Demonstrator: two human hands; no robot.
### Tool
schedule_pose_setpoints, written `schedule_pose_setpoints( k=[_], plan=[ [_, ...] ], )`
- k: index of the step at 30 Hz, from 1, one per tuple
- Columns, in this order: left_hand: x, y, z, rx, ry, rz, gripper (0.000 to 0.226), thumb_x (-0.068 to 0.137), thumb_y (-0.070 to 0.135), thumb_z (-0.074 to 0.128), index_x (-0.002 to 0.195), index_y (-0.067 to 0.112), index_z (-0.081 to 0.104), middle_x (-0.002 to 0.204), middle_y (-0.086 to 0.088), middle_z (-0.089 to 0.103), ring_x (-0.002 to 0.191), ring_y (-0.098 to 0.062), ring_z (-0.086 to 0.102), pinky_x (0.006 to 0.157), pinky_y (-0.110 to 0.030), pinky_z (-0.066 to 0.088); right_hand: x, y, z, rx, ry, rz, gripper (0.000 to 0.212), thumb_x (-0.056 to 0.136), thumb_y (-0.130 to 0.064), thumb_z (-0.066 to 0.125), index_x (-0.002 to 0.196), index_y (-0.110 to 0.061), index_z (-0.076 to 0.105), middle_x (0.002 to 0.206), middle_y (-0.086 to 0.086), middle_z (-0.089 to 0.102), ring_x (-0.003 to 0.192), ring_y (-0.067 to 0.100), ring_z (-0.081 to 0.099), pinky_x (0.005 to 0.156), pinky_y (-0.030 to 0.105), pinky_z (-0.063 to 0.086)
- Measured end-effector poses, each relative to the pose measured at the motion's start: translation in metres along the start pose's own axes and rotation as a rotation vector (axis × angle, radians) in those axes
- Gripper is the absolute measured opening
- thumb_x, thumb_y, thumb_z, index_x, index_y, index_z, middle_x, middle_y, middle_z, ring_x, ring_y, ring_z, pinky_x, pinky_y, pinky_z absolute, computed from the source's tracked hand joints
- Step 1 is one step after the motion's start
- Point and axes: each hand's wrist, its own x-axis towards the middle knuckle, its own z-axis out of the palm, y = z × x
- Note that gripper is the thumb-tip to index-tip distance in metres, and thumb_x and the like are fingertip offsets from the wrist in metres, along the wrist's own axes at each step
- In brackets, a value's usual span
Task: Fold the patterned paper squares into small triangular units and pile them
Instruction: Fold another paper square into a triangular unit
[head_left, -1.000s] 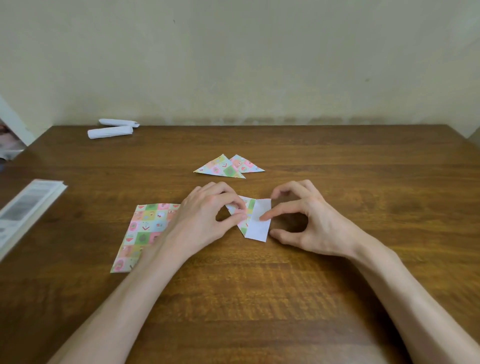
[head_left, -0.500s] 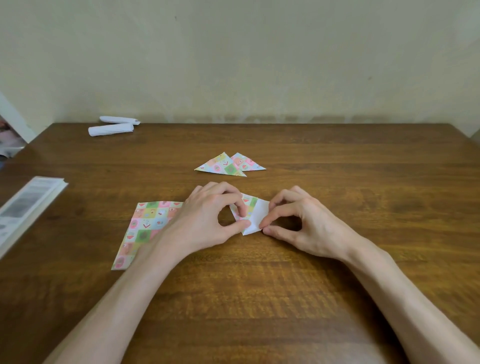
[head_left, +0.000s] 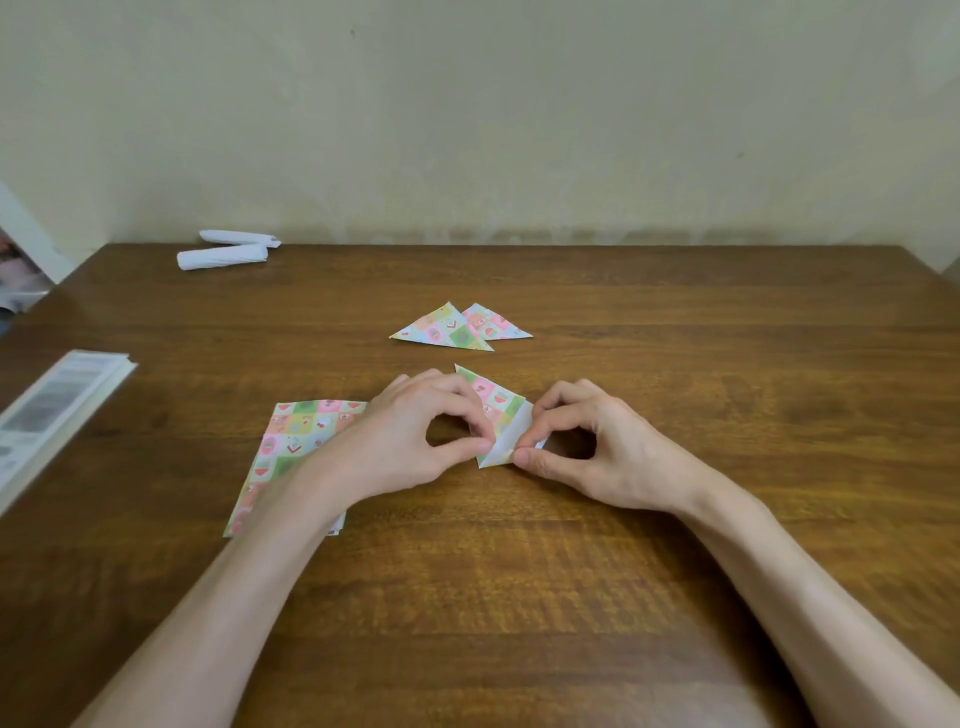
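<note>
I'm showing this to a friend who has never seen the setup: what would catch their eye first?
The left hand and right hand pinch a half-folded patterned paper in the middle of the table. Just beyond it lie two finished triangles, overlapping. A stack of patterned squares sits partly under the left forearm.

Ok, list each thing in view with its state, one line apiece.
paper: partly folded, white flap showing, pinched by both hands.
left hand: pinches the paper's left side.
right hand: pinches the white flap.
triangles: two, folded, overlapping, flat beyond the hands.
sheets: unfolded, flat, partly under the left forearm.
rolls: two, white, lying at the far left.
booklet: lying flat at the left edge.
</note>
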Motion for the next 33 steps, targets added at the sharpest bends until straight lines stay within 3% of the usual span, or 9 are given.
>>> schedule_pose_setpoints(
  k=[6,10,15,33],
  plan=[
    [-0.001,-0.001,-0.003,-0.036,-0.033,-0.005,0.011,0.087,0.043,0.079,0.097,0.044,0.076,0.114,0.024,0.062,0.122,-0.003,0.051,0.109,-0.030,0.034,0.003,-0.005,0.005,-0.004,0.029,0.070,0.007,0.089,-0.046,0.077,0.083,-0.041,0.075,0.096,-0.017,0.062,0.105,0.005,0.053,0.091,0.019,0.038],
    [-0.001,-0.001,-0.003,-0.062,-0.024,-0.002,0.007,0.088,0.042,0.078,0.096,0.043,0.077,0.112,0.024,0.063,0.120,-0.003,0.052,0.109,-0.036,0.038,0.006,-0.009,0.012,-0.031,0.088,0.108,0.011,0.089,-0.044,0.074,0.080,-0.037,0.073,0.090,-0.015,0.062,0.098,0.005,0.052,0.085,0.020,0.039],
    [0.000,0.000,-0.001,-0.072,-0.006,-0.005,0.009,0.087,0.046,0.078,0.094,0.041,0.077,0.110,0.025,0.064,0.119,-0.004,0.053,0.108,-0.040,0.041,0.009,-0.011,0.016,-0.058,0.120,0.117,0.017,0.083,-0.053,0.065,0.076,-0.038,0.068,0.087,-0.014,0.061,0.092,0.005,0.052,0.085,0.023,0.040],
    [0.001,0.000,-0.001,-0.081,-0.019,-0.017,0.016,0.081,0.051,0.082,0.093,0.044,0.076,0.111,0.024,0.063,0.119,-0.004,0.053,0.107,-0.039,0.042,0.009,-0.014,0.021,-0.117,0.162,0.151,0.015,0.089,-0.047,0.072,0.080,-0.035,0.068,0.089,-0.012,0.059,0.093,0.006,0.050,0.093,0.033,0.043]
  ],
)
